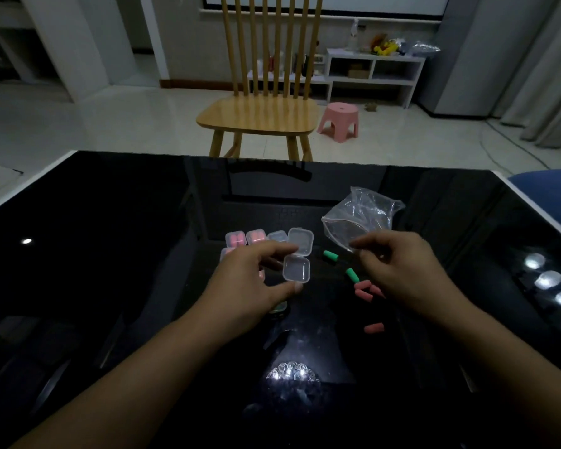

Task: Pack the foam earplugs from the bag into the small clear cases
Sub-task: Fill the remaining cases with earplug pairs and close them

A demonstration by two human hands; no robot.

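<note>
On the left, filled clear cases are seen in a row on the dark glossy counter, pink plugs inside them. Just right of these, the left hand is held with fingers and thumb curled about an open case, its lid hinged up and away, its empty tray facing upward. The case may be judged light, stiff and slick, so it is best pinched by its opposite side walls, clear of the hinge.

Further right, loose earplugs lie on the counter: two green ones with long axes running roughly left-far to right-near, and a pink cluster pointing various ways; one pink plug lies nearer, almost crosswise. They are judged soft, very light and squashy, apt to roll, and best taken across the middle of the barrel.

The right hand is seen pinching the edge of the crumpled clear bag, which looks flimsy, slippery and nearly empty.
</note>
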